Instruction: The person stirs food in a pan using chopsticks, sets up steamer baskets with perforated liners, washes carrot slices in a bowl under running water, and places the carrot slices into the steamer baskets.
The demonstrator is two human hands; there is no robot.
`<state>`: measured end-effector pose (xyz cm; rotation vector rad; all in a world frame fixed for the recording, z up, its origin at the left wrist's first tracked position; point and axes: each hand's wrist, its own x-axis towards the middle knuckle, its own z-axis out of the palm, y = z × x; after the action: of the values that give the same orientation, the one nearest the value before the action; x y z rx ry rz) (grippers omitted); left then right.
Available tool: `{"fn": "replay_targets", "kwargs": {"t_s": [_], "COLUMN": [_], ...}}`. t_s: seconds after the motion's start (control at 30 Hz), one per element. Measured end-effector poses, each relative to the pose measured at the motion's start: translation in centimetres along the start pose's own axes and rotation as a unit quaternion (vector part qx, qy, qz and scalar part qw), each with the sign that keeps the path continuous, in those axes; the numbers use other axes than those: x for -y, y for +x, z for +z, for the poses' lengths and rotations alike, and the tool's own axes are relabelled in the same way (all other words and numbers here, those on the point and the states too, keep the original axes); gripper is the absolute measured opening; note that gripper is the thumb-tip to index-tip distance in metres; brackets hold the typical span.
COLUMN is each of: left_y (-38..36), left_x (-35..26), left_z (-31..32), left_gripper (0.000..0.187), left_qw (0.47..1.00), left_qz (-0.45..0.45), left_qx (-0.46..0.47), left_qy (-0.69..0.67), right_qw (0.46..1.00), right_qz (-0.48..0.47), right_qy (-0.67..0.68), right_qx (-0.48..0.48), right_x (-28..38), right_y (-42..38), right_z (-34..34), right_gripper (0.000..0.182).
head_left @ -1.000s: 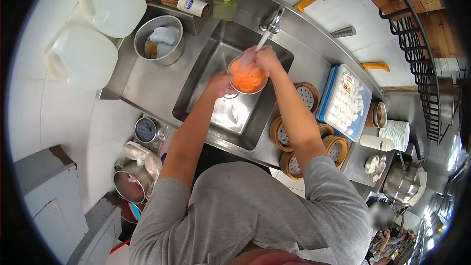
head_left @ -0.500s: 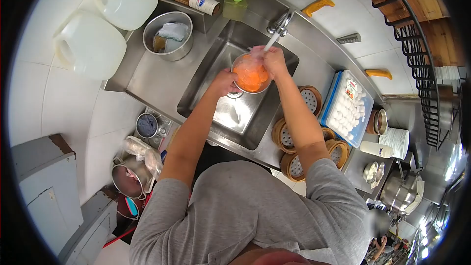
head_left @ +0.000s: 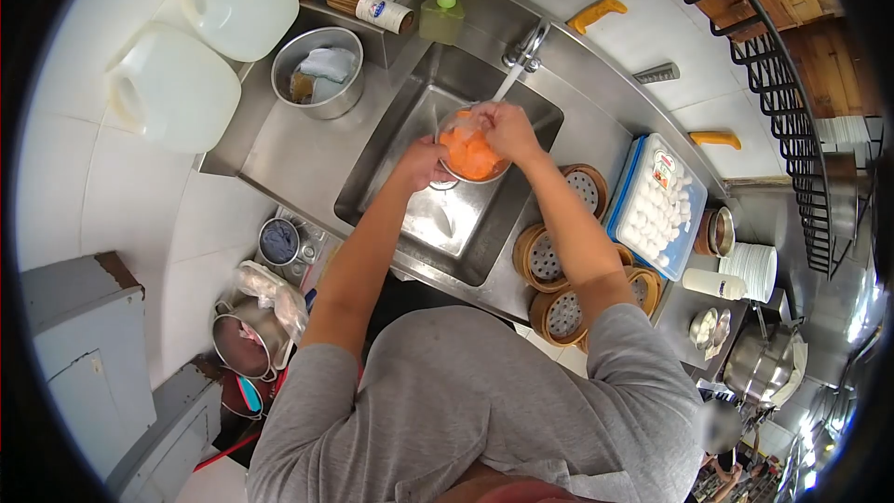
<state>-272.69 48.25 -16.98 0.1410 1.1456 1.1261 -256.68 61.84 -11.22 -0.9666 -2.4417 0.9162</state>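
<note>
A round metal bowl with bright orange pieces in it is held above the sink basin. My left hand grips the bowl's left side, thumb by the rim. Over the bowl's upper right, my right hand has its fingers bent and pressed together at the orange pieces; what they pinch is hidden. From the faucet, water runs down beside my right hand toward the bowl.
A metal pot with sponges and cloths stands left of the sink. Soap bottle sits behind it. Round bamboo steamers and a tray of white balls lie to the right. Knife handles show along the back wall.
My right hand has shifted from under the water at the bowl's far edge down and inward over the orange pieces. The left hand still holds the bowl in nearly the same place.
</note>
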Motion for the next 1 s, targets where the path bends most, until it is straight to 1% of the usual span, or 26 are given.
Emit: {"fn": "replay_targets", "kwargs": {"t_s": [0.03,0.13,0.17,0.27,0.37,0.4,0.43,0.47,0.57,0.6,0.67,0.7,0.8,0.87,0.9,0.97,1.0], "left_y": [0.0,-0.3,-0.6,-0.8,-0.9,-1.0,-1.1,-1.1,-1.9,-2.3,-2.9,-3.0,-2.5,-2.8,-3.0,-3.3,-3.3], "left_x": [0.3,0.1,-0.1,-0.6,-2.3,-3.1,-4.0,-5.1,-7.9,-8.9,-11.1,-11.9,-12.9,-13.5,-13.8,-14.0,-13.9], "left_z": [-0.1,-0.8,-0.8,-1.1,-0.2,0.1,0.5,1.1,3.2,4.0,5.5,6.0,7.1,8.4,9.1,10.1,10.5], "left_gripper": [0.047,0.046,0.046,0.043,0.040,0.039,0.037,0.036,0.033,0.033,0.033,0.033,0.032,0.027,0.025,0.027,0.029], "left_qw": [1.000,0.999,0.999,0.999,0.997,0.994,0.987,0.975,0.919,0.895,0.829,0.790,0.722,0.704,0.694,0.668,0.654], "left_qz": [0.002,0.017,0.022,0.037,0.067,0.080,0.093,0.104,0.142,0.155,0.147,0.139,0.157,0.123,0.106,0.130,0.143], "left_qx": [0.007,0.022,0.024,0.021,0.006,-0.004,-0.023,-0.043,-0.084,-0.096,-0.075,-0.063,-0.044,-0.069,-0.081,-0.083,-0.083], "left_qy": [-0.011,-0.024,-0.017,-0.005,0.049,0.072,0.132,0.193,0.358,0.407,0.534,0.594,0.673,0.697,0.708,0.728,0.738], "right_qw": [0.998,0.984,0.991,0.997,0.986,0.993,0.997,0.999,0.990,0.976,0.921,0.908,0.848,0.780,0.795,0.820,0.813], "right_qz": [-0.036,-0.041,-0.030,-0.075,-0.122,-0.083,-0.042,-0.001,0.059,0.050,0.030,0.038,0.069,0.095,0.066,0.008,0.014], "right_qy": [-0.032,0.004,0.058,-0.013,-0.106,-0.076,-0.044,-0.011,0.079,0.163,0.329,0.360,0.478,0.589,0.564,0.509,0.508], "right_qx": [-0.031,0.173,0.117,-0.011,-0.038,-0.039,-0.037,-0.036,-0.101,-0.138,-0.204,-0.213,-0.217,-0.189,-0.214,-0.261,-0.284], "right_x": [0.5,1.3,1.7,1.6,2.2,2.2,1.9,2.0,2.9,3.0,1.5,0.9,1.4,3.8,4.5,4.6,4.7], "right_y": [-0.4,-1.4,-1.5,-1.7,-3.4,-3.2,-3.2,-3.3,-3.0,-2.6,-1.1,-0.5,0.3,0.3,0.3,0.3,0.5], "right_z": [0.6,0.6,0.5,0.4,1.9,2.5,3.4,4.1,6.5,7.8,11.5,12.6,13.8,12.2,11.7,11.4,11.3], "right_gripper": [0.025,0.026,0.029,0.039,0.054,0.056,0.058,0.059,0.056,0.056,0.055,0.053,0.046,0.041,0.039,0.036,0.034]}}
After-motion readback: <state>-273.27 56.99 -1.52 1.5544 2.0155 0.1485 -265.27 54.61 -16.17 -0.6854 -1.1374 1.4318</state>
